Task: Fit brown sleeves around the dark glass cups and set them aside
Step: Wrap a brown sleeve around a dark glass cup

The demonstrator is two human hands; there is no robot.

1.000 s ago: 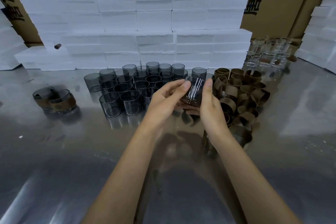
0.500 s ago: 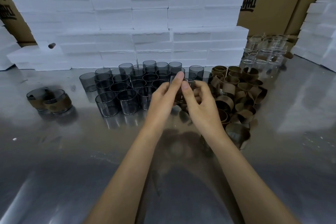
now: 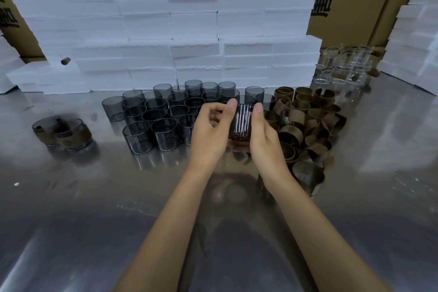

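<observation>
From the head view, we are holding one dark glass cup (image 3: 242, 123) above the counter (image 3: 94, 208), between the cluster of bare cups (image 3: 161, 114) and the heap of brown sleeves (image 3: 305, 125). Our left hand (image 3: 208, 135) is pinching its rim side and our right hand (image 3: 265, 140) is gripping the other side. We judge the sleeve fitting is under way; whether a sleeve is already on, we cannot tell. Next we are needing to seat it, then set the cup beside the two sleeved cups (image 3: 62, 134) at far left.
</observation>
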